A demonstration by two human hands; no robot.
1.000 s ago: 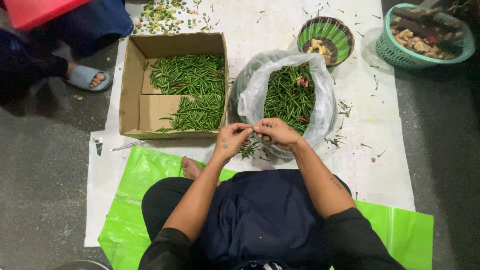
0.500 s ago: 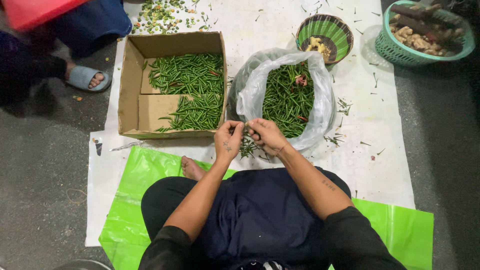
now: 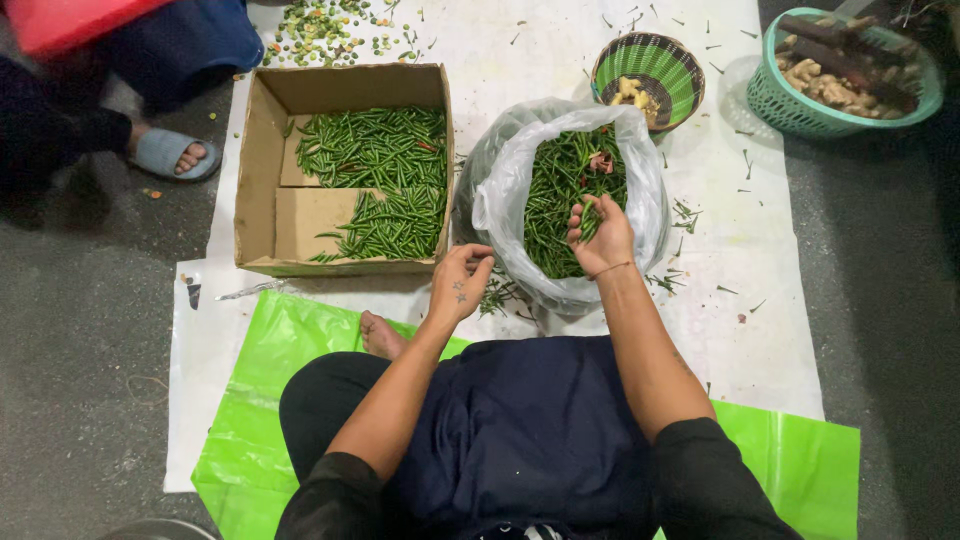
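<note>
Two baskets (image 3: pixel 648 70) flank the chilli bag (image 3: pixel 500 190); cardboard box (image 3: pixel 258 170) beside.

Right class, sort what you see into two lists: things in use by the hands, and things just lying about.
In use: left hand; right hand; clear plastic bag of green chillies; brown cardboard box of green chillies.
Lying about: green woven basket; teal plastic basket; scattered stalks.

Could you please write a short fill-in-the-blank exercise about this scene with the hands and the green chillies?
1. The right hand reaches into the clear ___ bag of green chillies.
2. The brown cardboard box lies to the ___ of that bag.
3. The left hand hovers ___ the box and the bag.

Missing words: plastic; left; between
</note>
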